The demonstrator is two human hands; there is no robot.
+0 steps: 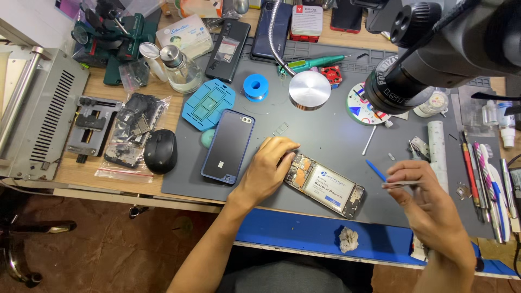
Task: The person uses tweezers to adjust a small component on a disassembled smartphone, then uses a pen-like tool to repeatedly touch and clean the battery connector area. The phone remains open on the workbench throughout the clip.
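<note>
An opened phone (325,185) lies on the grey work mat (325,130) with its white battery and circuit board showing. My left hand (269,165) rests on the phone's left end, fingers curled over the board. My right hand (420,190) hovers to the right of the phone and pinches thin metal tweezers (396,185), tips pointing left. A blue pry stick (375,170) lies on the mat between the phone and my right hand. A phone back cover with a blue rim (228,145) lies left of my left hand.
A microscope head (434,49) hangs over the mat's upper right. A black mouse (160,151), a bag of parts (130,135), a blue jig plate (209,103), a solder spool (255,87), a round metal disc (309,90), a glass bottle (182,70) and tools (483,173) surround the work area.
</note>
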